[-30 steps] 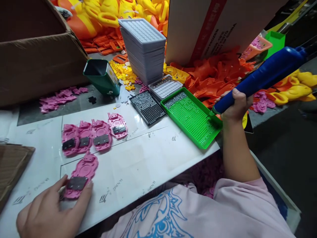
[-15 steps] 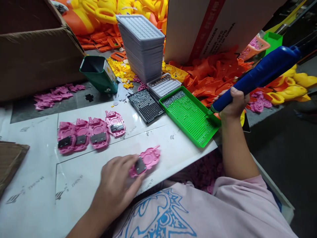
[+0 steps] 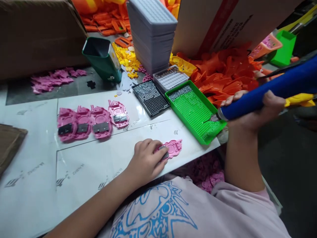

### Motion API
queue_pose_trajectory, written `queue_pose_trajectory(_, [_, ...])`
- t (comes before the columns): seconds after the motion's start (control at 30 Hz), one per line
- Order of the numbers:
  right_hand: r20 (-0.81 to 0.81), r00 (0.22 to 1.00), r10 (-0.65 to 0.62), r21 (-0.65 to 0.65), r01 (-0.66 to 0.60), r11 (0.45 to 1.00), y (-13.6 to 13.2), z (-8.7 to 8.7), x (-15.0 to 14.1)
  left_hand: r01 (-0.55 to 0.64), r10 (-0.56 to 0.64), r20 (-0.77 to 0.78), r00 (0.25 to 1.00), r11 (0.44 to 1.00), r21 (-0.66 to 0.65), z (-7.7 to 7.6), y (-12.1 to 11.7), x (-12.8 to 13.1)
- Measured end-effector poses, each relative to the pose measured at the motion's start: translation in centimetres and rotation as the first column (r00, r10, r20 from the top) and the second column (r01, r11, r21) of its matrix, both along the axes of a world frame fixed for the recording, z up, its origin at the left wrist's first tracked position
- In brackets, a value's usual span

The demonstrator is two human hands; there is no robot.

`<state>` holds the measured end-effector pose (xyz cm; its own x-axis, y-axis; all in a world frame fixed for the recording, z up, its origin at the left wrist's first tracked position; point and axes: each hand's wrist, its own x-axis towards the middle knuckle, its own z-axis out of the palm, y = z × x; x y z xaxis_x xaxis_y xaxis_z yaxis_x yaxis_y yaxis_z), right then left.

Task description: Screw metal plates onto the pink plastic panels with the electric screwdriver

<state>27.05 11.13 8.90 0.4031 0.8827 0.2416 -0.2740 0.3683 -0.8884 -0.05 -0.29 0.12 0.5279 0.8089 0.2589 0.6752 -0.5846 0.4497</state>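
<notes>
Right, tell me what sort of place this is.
Probably an assembly bench in a plastics or toy workshop: the right hand grips what looks like a blue power screwdriver, a perforated green tray holds small metal pieces, likely screws, and pink plastic casings lie on the white worktop.

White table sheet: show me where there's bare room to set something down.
Widest: on the white sheet, between the cardboard flap, four pink casings and left forearm. Smaller: between the black perforated tray and left hand. Crowded: back right, where that tray, the green perforated tray and gray tray stack cluster.
</notes>
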Motion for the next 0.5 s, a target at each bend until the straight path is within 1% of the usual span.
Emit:
queue_pose_trajectory(0.03, [0.049,0.999,0.012,0.063,-0.016,0.998,-1.1,0.4,-1.2,-0.001,0.001,-0.001,1.000,1.000,0.005,-0.1,0.0,0.0])
queue_pose_trajectory(0.07, [0.076,0.993,0.093,0.059,-0.097,0.994,-2.2,0.7,-2.3,-0.001,0.001,-0.004,1.000,1.000,0.007,-0.1,-0.1,-0.1])
queue_pose_trajectory(0.13, [0.062,0.969,0.239,0.010,-0.240,0.971,-4.0,0.9,-4.2,0.000,0.000,-0.011,1.000,1.000,0.006,-0.2,-0.1,-0.1])
queue_pose_trajectory(0.2, [0.029,0.946,0.324,-0.015,-0.324,0.946,-5.2,0.6,-5.6,0.005,-0.005,-0.017,1.000,1.000,0.002,-0.2,-0.1,-0.1])
queue_pose_trajectory(0.27, [0.009,0.931,0.366,-0.007,-0.366,0.931,-5.7,0.0,-6.3,0.010,-0.010,-0.020,1.000,1.000,-0.003,-0.2,-0.1,-0.1])
queue_pose_trajectory(0.37, [0.010,0.908,0.418,-0.006,-0.418,0.908,-5.8,-1.0,-6.8,0.007,-0.007,-0.017,1.000,1.000,-0.011,-0.2,-0.1,0.0])
queue_pose_trajectory(0.5, [0.031,0.891,0.452,-0.009,-0.452,0.892,-5.7,-1.7,-6.9,0.000,0.000,-0.008,1.000,1.000,-0.011,-0.1,-0.1,0.0])
